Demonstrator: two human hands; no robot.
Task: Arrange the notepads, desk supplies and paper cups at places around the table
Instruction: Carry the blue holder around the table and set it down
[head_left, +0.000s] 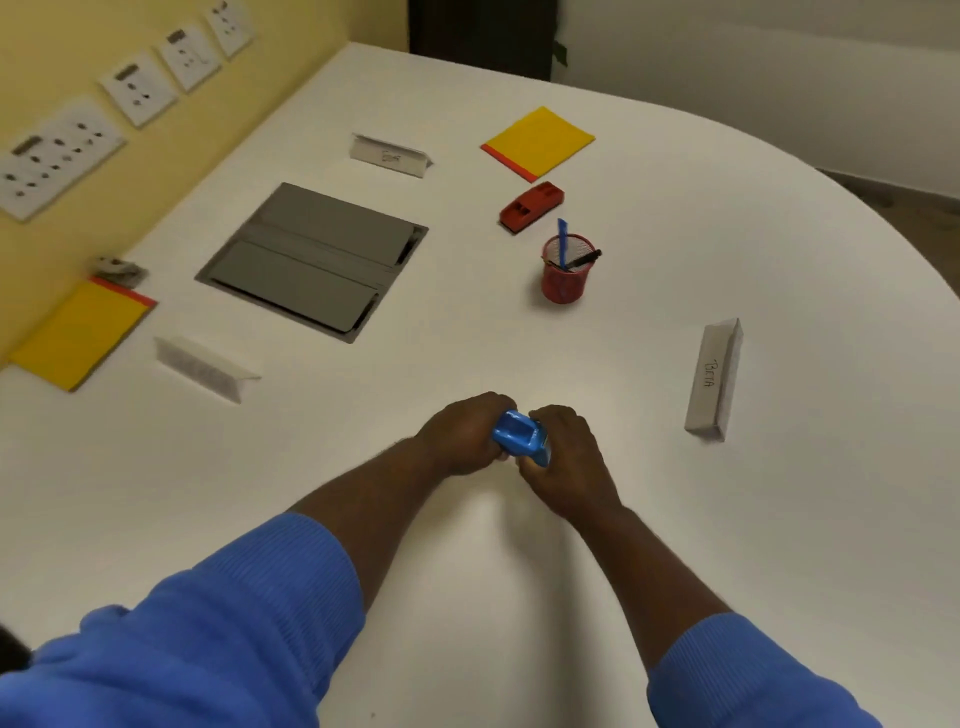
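so both hands are on one thing right now: the left hand (465, 434) and right hand (566, 457) are curled round a small blue desk gadget (519, 436), maybe a stapler or tape dispenser, can't say for sure. it sits between the palms, low over the near middle of the white table (467, 571). can't tell if it's touching the top.

progress, as far as i can judge: roughly halfway. the far place looks the most sorted, with a yellow notepad (540, 141), a red gadget (531, 205) just beside it and a red mesh pen cup (566, 273) near that. the far name card (389, 156) stands off to the left of those. the left place has a second notepad (78, 335), a left name card (205, 366) and some blurry grey thing (120, 270) i can't make out.

the "beta" card (712, 379) on the right has nothing by it, so i'd guess that spot needs a pad and supplies, and the blue gadget needs a home too. no paper cups in view anywhere, so that part looks undone.
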